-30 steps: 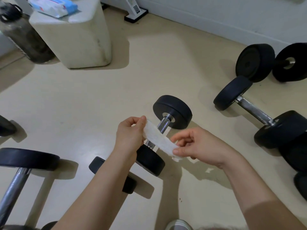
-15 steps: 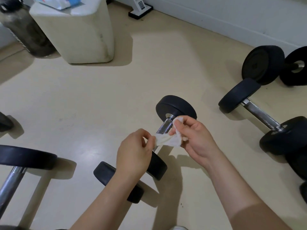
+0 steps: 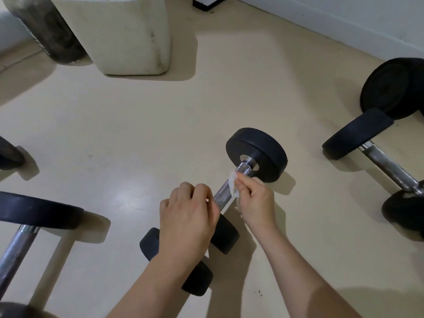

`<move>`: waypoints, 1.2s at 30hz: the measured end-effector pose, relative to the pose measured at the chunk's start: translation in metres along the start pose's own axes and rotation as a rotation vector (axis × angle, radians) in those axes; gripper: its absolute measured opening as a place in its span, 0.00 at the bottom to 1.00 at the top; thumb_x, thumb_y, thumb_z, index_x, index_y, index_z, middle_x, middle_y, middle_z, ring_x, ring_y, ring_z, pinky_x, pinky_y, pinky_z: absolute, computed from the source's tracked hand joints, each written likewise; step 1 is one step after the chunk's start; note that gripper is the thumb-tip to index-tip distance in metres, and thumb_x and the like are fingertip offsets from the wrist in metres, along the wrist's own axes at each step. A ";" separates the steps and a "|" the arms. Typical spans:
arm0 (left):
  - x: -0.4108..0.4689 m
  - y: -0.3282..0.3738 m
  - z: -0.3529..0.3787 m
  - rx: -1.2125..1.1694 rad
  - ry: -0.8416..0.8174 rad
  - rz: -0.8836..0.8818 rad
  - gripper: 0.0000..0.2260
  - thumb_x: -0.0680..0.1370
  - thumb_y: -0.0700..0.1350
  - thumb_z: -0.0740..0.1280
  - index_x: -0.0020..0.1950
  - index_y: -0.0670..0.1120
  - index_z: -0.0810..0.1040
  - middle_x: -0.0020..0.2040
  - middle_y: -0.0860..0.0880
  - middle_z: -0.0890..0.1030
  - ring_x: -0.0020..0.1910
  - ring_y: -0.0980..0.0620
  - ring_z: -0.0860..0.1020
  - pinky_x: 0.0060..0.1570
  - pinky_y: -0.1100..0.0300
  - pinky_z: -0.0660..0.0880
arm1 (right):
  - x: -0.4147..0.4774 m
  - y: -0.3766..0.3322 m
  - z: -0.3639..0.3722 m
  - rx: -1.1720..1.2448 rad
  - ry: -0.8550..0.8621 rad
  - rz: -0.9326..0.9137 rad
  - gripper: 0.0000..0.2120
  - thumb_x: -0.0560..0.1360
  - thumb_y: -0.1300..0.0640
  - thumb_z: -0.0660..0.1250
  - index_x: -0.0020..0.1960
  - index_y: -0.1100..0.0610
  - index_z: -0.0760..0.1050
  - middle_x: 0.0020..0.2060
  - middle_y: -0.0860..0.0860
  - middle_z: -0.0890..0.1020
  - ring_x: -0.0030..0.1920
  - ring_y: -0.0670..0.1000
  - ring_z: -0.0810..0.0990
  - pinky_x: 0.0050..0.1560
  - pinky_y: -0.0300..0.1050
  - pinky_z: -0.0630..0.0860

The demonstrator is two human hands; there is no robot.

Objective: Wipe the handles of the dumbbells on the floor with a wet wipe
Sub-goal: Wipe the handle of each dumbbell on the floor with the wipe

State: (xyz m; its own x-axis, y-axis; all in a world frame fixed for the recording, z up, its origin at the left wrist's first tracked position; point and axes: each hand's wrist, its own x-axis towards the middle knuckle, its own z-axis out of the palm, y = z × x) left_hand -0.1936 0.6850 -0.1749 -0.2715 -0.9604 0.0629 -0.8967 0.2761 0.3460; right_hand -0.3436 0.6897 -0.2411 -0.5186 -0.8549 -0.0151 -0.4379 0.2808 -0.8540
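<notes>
pale beige floor fills the view, with a white wall along its far right edge. a white block stands at the top, with a dark container just beside it on the left. a big dumbbell with a chrome bar lies at the lower left, partly out of view. another long dumbbell lies at the right, and black weight heads stand behind it near the wall.

the centre dumbbell lies on the floor between these, well apart from both. it slants from lower left up to the right, with its far black head toward the wall. a small black dumbbell lies just beside its near head, partly under the left forearm.

the left hand is over the near end of the handle, knuckles up and fingers curled down. its back hides whether the fingers really grip the bar. the right hand is at the right side of the handle, nearer the far head, its thumb and fingers curled and pinching the wet wipe. the wipe is bunched into a small white wad and pressed against the upper part of the bar. a bare stretch of knurled chrome shows between the wad and the left hand's fingers.
</notes>
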 end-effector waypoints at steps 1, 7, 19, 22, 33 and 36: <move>0.001 -0.003 0.000 -0.045 0.004 0.003 0.10 0.75 0.51 0.56 0.43 0.49 0.75 0.38 0.51 0.72 0.37 0.47 0.72 0.36 0.52 0.69 | 0.000 -0.002 0.003 0.040 0.026 0.045 0.11 0.77 0.59 0.65 0.57 0.54 0.81 0.43 0.49 0.82 0.44 0.48 0.79 0.47 0.45 0.77; 0.003 -0.012 -0.001 -0.137 -0.024 0.024 0.13 0.76 0.55 0.54 0.44 0.51 0.75 0.40 0.52 0.73 0.40 0.49 0.73 0.38 0.52 0.70 | -0.011 -0.008 -0.009 0.009 -0.462 -0.115 0.11 0.76 0.60 0.67 0.55 0.50 0.82 0.44 0.43 0.83 0.46 0.40 0.81 0.50 0.33 0.74; -0.004 -0.004 -0.001 -0.129 -0.011 0.054 0.07 0.76 0.51 0.63 0.43 0.48 0.75 0.39 0.50 0.74 0.38 0.47 0.72 0.37 0.53 0.68 | 0.016 0.004 -0.019 -0.212 -0.257 -0.402 0.08 0.73 0.55 0.65 0.47 0.54 0.83 0.33 0.53 0.80 0.34 0.53 0.77 0.36 0.46 0.76; -0.006 -0.002 -0.003 -0.106 -0.038 0.065 0.08 0.76 0.51 0.62 0.44 0.48 0.75 0.40 0.50 0.73 0.38 0.48 0.71 0.37 0.54 0.68 | 0.032 0.008 -0.021 -0.095 0.007 -0.158 0.07 0.75 0.59 0.67 0.47 0.58 0.84 0.38 0.54 0.84 0.40 0.53 0.81 0.44 0.45 0.77; -0.006 -0.008 -0.010 -0.285 -0.170 -0.165 0.28 0.75 0.62 0.62 0.70 0.49 0.66 0.65 0.49 0.69 0.64 0.50 0.64 0.61 0.55 0.66 | 0.033 -0.006 -0.031 -0.459 -0.307 -0.289 0.18 0.78 0.63 0.61 0.66 0.52 0.73 0.52 0.54 0.75 0.48 0.55 0.77 0.51 0.50 0.76; -0.009 -0.009 -0.011 -0.249 -0.278 -0.142 0.40 0.73 0.67 0.61 0.76 0.45 0.54 0.72 0.49 0.65 0.70 0.50 0.63 0.64 0.58 0.65 | 0.010 -0.024 -0.020 -0.398 -0.403 -0.334 0.25 0.75 0.71 0.59 0.69 0.56 0.67 0.60 0.52 0.64 0.49 0.48 0.71 0.54 0.39 0.71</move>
State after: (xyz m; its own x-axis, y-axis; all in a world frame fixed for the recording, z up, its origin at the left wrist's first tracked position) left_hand -0.1788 0.6905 -0.1683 -0.2661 -0.9320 -0.2462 -0.8293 0.0911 0.5514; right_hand -0.3532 0.6832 -0.2102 -0.0254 -0.9988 -0.0423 -0.8061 0.0455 -0.5901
